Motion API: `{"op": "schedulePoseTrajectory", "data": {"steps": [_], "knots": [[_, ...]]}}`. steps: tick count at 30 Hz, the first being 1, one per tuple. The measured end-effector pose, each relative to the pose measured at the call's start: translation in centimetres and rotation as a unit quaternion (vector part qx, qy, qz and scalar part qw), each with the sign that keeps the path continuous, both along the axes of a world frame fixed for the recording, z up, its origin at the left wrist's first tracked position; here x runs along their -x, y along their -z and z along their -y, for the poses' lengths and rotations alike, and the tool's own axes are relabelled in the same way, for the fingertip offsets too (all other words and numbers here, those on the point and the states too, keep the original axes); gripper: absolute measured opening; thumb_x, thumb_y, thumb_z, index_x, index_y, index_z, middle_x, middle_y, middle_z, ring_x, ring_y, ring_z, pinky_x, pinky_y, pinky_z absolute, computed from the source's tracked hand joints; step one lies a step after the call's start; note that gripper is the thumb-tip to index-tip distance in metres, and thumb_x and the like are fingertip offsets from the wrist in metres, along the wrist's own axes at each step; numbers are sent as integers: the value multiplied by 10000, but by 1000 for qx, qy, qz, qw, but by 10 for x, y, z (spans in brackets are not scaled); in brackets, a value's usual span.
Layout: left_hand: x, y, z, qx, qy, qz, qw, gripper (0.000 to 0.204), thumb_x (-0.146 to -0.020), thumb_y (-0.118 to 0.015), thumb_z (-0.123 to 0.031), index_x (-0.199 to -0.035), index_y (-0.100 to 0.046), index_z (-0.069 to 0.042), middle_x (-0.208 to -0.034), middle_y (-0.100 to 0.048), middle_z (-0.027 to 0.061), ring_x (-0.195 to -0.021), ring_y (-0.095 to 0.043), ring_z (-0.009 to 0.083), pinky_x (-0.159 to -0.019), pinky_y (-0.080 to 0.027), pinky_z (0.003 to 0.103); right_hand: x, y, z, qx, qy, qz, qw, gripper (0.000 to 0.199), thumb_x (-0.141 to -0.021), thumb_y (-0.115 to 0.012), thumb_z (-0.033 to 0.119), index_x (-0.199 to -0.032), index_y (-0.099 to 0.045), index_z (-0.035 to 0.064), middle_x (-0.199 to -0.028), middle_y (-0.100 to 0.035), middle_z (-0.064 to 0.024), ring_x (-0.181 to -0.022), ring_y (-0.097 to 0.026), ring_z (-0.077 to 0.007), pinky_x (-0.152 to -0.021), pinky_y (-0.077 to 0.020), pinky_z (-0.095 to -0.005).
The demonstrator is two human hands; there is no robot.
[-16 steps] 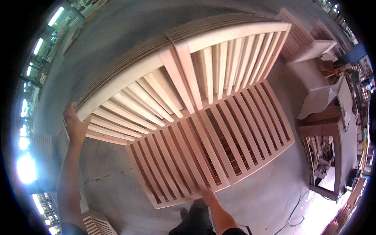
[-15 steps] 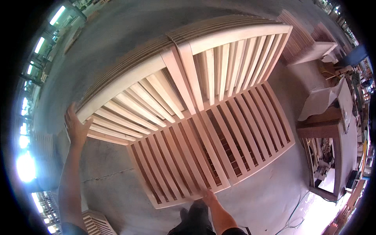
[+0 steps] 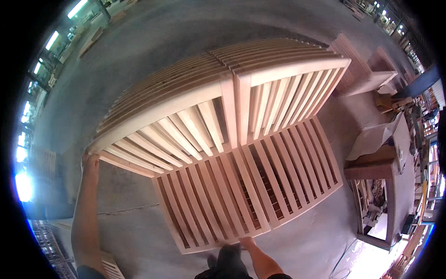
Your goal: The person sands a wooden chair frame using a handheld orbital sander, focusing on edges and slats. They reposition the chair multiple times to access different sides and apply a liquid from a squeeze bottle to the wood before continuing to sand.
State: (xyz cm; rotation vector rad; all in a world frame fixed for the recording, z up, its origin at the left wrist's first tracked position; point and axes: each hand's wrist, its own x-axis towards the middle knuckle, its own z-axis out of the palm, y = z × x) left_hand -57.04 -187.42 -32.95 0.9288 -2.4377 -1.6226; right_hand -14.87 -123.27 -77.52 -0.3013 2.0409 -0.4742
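Note:
Two rows of pale slatted wooden panels [image 3: 158, 111] stand on edge side by side, with several more stacked close behind the front pair. In front of them, two more slatted panels [image 3: 204, 242] lie side by side, lower down and roughly flat. My left hand [image 3: 90, 160] is closed around the left end of the upright front panel, at its upper corner; part of the fingers is hidden behind the wood. My right hand [image 3: 247, 242] grips the near edge of the lying left panel, close to where the two panels meet. Its fingertips are hard to make out.
At the right stands a brown wooden bench frame [image 3: 390, 204] with a sheet [image 3: 376, 135] draped on it and scraps beneath. Farther back right is another stack of panels [image 3: 353, 69]. A cable [image 3: 341, 265] runs over the grey floor [image 3: 125, 195]. A small slatted piece [image 3: 111, 267] lies lower left.
The view has shifted, showing more of the stacked panels behind the upright pair. My left hand's fingers, spread over the corner before, now wrap around it. My right hand stays at the near edge.

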Motion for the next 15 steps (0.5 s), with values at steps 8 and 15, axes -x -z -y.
{"op": "schedulePoseTrajectory", "data": {"steps": [8, 15], "knots": [[-73, -29, -86, -45, 82, 40, 995, 761, -901, -762, -202, -1573, -427, -76, -1408, -569, 167, -1361, -537, 299, -1115, -479, 443, -14, 59, -58, -71, 97, 118, 986, 304, -894, -706, 351, -1150, -719, 189, -1181, -730, -75, -1139, -676, -278, -875, -569, -460], [-407, 196, -125, 125, 271, 240, 924, 325, -1016, -608, -206, -1325, -664, -124, -1306, -683, 120, -1245, -638, 272, -1019, -537, 457, 315, -195, 28, 159, 134, -370, 906, 603, -969, -726, 298, -1483, -540, 45, -1439, -577, -242, -1419, -481, -408, -1189, -381, -541]]}}
